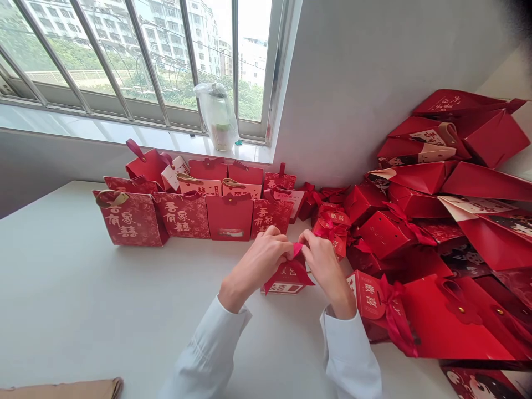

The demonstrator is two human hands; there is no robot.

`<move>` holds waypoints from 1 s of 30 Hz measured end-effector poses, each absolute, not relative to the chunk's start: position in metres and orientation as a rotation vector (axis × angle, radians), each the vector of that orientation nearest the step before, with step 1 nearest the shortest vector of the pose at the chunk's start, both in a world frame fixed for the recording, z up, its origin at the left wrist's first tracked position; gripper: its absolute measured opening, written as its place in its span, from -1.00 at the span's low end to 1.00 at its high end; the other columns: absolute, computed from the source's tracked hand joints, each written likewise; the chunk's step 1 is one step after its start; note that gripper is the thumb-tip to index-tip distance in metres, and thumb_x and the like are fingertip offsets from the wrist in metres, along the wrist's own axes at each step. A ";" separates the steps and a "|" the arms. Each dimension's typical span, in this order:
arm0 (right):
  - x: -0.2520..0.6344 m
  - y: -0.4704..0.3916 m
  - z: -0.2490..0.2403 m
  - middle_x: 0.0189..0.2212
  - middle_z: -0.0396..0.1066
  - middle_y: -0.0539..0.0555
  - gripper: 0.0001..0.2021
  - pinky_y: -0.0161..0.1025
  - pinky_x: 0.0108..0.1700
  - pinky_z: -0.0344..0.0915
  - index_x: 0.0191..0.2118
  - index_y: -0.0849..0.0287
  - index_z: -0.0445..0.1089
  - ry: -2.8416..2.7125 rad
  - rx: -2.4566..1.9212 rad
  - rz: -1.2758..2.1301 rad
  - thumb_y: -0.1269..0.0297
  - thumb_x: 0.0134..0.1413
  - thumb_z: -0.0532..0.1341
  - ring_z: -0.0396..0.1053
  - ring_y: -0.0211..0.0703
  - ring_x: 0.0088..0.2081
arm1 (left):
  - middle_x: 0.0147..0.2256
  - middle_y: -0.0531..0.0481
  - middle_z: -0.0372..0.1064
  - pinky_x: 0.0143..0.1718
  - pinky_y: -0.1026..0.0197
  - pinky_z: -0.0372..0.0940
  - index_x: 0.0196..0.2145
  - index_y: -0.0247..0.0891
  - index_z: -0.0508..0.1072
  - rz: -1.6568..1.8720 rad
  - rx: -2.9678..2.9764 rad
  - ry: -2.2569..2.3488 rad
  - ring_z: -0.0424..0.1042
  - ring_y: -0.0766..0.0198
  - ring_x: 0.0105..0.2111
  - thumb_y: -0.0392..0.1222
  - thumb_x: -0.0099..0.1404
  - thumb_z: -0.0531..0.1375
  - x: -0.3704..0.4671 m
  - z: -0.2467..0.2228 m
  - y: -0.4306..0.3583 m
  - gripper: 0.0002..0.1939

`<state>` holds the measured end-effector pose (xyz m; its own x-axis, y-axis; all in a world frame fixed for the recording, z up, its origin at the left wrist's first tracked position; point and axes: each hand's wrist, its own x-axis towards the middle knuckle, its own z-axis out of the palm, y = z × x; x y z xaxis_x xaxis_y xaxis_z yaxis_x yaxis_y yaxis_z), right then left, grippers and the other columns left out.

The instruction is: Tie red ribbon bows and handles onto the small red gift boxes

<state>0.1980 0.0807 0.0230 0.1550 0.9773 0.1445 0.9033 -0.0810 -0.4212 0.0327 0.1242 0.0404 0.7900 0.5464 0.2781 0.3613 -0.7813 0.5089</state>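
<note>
A small red gift box (286, 272) with pale lettering and a white patterned band stands on the white table in front of me. Above its top, a dark pink ribbon (297, 250) is pinched between my hands, and its tails hang down over the box front. My left hand (272, 249) comes in from the left with fingers closed on the ribbon. From the right, my right hand (322, 257) has curled fingers closed on the ribbon's other side. The fingertips partly hide the ribbon and the box's upper part.
Rows of red gift bags (183, 219) stand below the window. A large heap of red boxes (390, 233) fills the table's right side, close to my right arm. A bagged jar (220, 122) sits on the sill. Brown cardboard (62, 390) lies at the near left.
</note>
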 end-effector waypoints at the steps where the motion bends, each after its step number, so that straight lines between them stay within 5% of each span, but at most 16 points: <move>1: 0.197 0.081 0.023 -0.46 0.38 0.06 -0.84 -0.32 -0.42 0.03 -0.32 0.13 0.27 -1.802 -2.042 0.225 0.47 0.11 -0.01 0.32 -0.18 -0.42 | -0.48 -0.01 0.30 -0.30 0.19 0.10 -0.50 -0.28 0.32 0.572 2.565 0.693 0.16 0.22 -0.29 -0.40 0.33 -0.04 0.033 0.041 0.124 -0.71; 7: 0.195 0.078 0.026 -0.42 0.40 0.08 -0.86 -0.31 -0.40 0.05 -0.30 0.13 0.27 -1.828 -2.073 0.200 0.45 0.16 0.00 0.35 -0.16 -0.38 | -0.45 0.02 0.32 -0.26 0.20 0.15 -0.48 -0.27 0.34 0.542 2.608 0.709 0.17 0.23 -0.26 -0.47 0.28 -0.03 0.032 0.041 0.124 -0.73; 15: 0.217 0.066 0.036 -0.43 0.40 -0.03 -0.87 -0.26 -0.27 0.22 -0.20 0.10 0.30 -1.765 -1.804 0.494 0.27 0.15 0.08 0.36 -0.18 -0.38 | -0.12 -0.03 0.30 -0.10 0.16 0.25 0.00 -0.14 0.28 0.696 2.461 0.907 0.24 0.20 -0.09 -0.53 0.17 -0.11 -0.001 0.048 0.137 -0.48; 20: 0.233 0.067 0.022 -0.16 0.42 0.08 -0.68 -0.18 -0.02 0.24 -0.12 0.15 0.32 -1.751 -1.736 0.478 0.50 0.06 -0.04 0.37 -0.17 -0.11 | 0.01 -0.06 0.32 0.00 0.09 0.23 0.03 -0.15 0.28 0.439 2.260 1.085 0.26 0.12 0.04 -0.43 0.15 -0.05 -0.025 0.024 0.162 -0.50; 25: 0.231 0.076 0.001 -0.02 0.41 0.15 -0.47 -0.17 0.05 0.23 0.10 0.15 0.24 -1.704 -1.699 0.712 0.56 -0.03 0.00 0.35 -0.15 0.00 | -0.10 -0.06 0.44 -0.11 0.14 0.27 -0.03 -0.18 0.36 0.143 2.108 0.993 0.36 0.06 -0.05 -0.29 0.02 0.14 -0.021 -0.003 0.179 -0.51; 30: 0.226 0.083 -0.013 -0.08 0.45 0.17 -0.47 -0.19 -0.02 0.26 0.09 0.20 0.27 -1.664 -1.700 0.760 0.56 -0.08 0.06 0.38 -0.10 -0.05 | -0.32 -0.05 0.49 -0.33 0.21 0.24 -0.13 -0.23 0.42 0.184 2.090 1.027 0.42 0.09 -0.26 -0.14 0.06 0.15 -0.007 -0.007 0.173 -0.63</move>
<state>0.2258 0.0829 -0.0132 0.0346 0.9990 0.0278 0.6332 -0.0004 -0.7740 -0.0074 0.1727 -0.0070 0.6622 0.7227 -0.1979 0.6089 -0.3651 0.7042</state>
